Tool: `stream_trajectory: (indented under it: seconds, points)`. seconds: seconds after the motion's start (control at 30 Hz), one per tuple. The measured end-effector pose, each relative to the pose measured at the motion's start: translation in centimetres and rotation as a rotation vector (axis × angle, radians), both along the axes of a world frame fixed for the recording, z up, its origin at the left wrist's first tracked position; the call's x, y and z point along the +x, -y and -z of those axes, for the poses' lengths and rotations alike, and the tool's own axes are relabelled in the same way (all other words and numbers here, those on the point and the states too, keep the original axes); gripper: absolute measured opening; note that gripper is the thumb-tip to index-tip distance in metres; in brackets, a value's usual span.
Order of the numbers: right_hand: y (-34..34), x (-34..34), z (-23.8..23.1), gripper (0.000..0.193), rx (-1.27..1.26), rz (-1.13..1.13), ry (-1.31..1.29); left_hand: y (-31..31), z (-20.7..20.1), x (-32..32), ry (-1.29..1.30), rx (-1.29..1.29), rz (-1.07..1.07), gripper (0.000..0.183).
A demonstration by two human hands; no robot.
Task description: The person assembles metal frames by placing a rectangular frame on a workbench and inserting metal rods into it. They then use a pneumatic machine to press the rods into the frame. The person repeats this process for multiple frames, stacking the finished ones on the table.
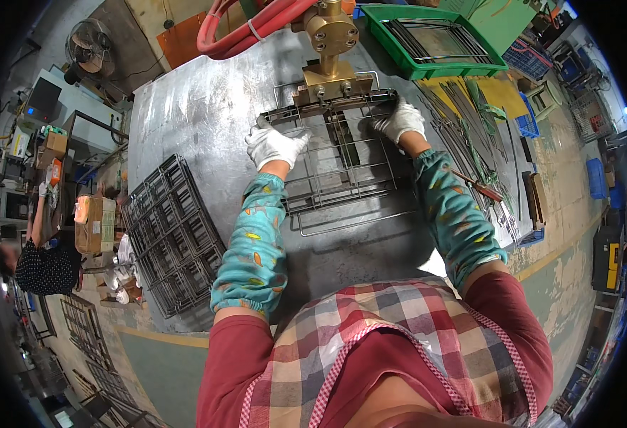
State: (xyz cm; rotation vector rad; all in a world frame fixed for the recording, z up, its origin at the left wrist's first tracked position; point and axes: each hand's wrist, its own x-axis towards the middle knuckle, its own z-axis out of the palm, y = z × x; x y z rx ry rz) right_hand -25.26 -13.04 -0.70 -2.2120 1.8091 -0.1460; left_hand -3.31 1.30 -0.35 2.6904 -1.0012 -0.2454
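A wire rack of thin metal rods lies on the metal tabletop in front of me, its far end under a brass-coloured machine head. My left hand, in a white glove, grips the rack's far left corner with the thumb pointing inward. At the far right corner, my gloved right hand is closed round the frame, some of its fingertips hidden by the rods. A dark slotted bar shows beneath the rack's middle. Whether the head touches the wires, I cannot tell.
Stacked wire grids rest at the table's left edge. Loose metal rods lie to the right, near a green tray holding more wire frames. Red hoses hang beside the head. Another person works at the far left.
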Motion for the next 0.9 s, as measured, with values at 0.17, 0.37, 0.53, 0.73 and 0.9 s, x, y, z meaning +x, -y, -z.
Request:
stream_trajectory:
  seconds: [0.17,0.37,0.53,0.73,0.9]
  points:
    - [-0.2,0.0,0.0,0.1,0.0,-0.01,-0.004,0.0,0.9,0.4,0.06,-0.008,0.016,0.118]
    - [0.9,-0.3,1.6,0.097,-0.024,-0.008,0.032,-0.6,0.5,0.7,0.018,-0.015,0.09,0.112]
    - [4.2,-1.9,2.4,0.081,-0.053,-0.046,0.204,-5.9,-1.3,-3.3,0.293,-0.465,0.444,0.078]
    - [11.2,1.7,3.6,0.06,-0.101,-0.103,0.602,-15.2,-6.2,-6.3,-1.165,0.085,0.736,0.035]
    - [12.6,4.3,4.3,0.029,-0.061,-0.459,0.517,-18.7,0.2,-9.0,-1.611,-0.259,0.165,0.051]
